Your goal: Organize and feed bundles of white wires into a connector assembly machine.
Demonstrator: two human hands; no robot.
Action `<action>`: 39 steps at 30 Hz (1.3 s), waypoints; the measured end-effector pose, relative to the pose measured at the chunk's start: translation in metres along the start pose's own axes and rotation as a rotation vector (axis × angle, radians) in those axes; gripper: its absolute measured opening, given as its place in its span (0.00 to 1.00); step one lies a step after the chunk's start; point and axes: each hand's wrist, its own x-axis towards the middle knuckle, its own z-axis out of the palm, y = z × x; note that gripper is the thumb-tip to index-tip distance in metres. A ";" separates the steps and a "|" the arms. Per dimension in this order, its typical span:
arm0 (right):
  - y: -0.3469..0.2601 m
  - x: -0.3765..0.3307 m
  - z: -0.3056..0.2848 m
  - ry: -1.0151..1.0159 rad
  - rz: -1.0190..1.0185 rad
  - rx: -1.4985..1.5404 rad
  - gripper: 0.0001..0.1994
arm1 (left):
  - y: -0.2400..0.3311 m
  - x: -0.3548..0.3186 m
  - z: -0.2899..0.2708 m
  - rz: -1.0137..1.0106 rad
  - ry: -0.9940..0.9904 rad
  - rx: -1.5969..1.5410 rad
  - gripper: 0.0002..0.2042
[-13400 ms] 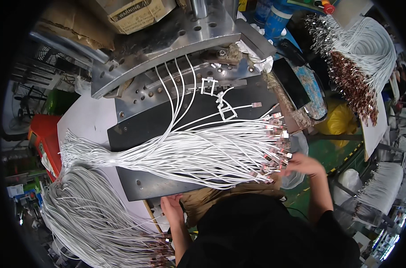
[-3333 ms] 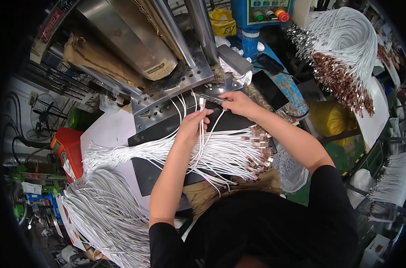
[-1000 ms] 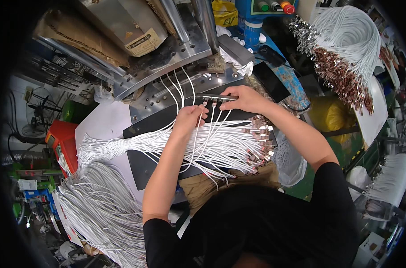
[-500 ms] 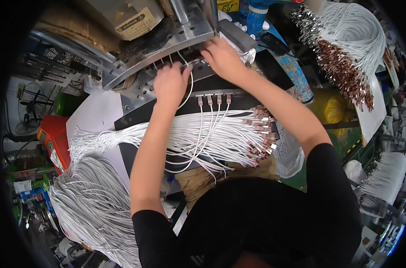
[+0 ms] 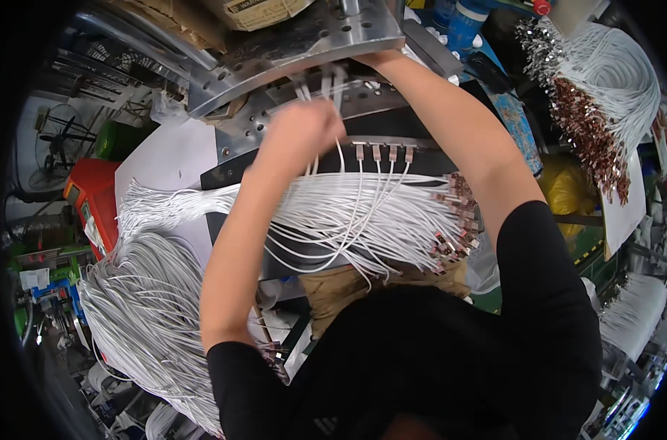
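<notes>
My left hand [image 5: 300,136], smeared by motion, is closed around several white cables [image 5: 341,155]. Their upper ends [image 5: 322,82] stick up above the fist, also blurred, in front of the perforated metal plate [image 5: 297,55]. My right hand [image 5: 381,59] reaches beneath that plate's right end, which hides its fingers. Between my forearms, a thick bundle of white cables [image 5: 363,202] lies across the dark work surface, its brownish connectors [image 5: 458,220] gathered at the right. Just beyond the bundle, several plugs [image 5: 377,152] sit in a row along a metal strip, their cables trailing toward me.
A large heap of grey-white cables [image 5: 150,293] fills the lower left, near a red device [image 5: 91,198]. Cardboard [image 5: 267,11] rests above the plate. More coiled cables [image 5: 612,73] lie at the upper right, beyond a yellow bag [image 5: 568,191]. A blue bottle [image 5: 467,26] stands at the back.
My left hand has drawn back from the fixture, with cable ends now above its fist. My right hand has gone further under the plate. The whole view has shifted somewhat.
</notes>
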 end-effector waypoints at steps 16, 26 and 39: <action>-0.127 -0.134 -0.091 -0.235 -0.083 -0.643 0.19 | 0.025 -0.103 0.012 0.048 0.251 -0.088 0.09; -0.141 -0.166 -0.113 -0.536 0.094 -0.493 0.11 | 0.078 -0.084 0.061 0.035 0.247 -0.004 0.08; -0.062 -0.015 -0.010 0.089 -0.128 -0.621 0.12 | 0.009 0.030 0.046 -0.132 0.234 0.308 0.17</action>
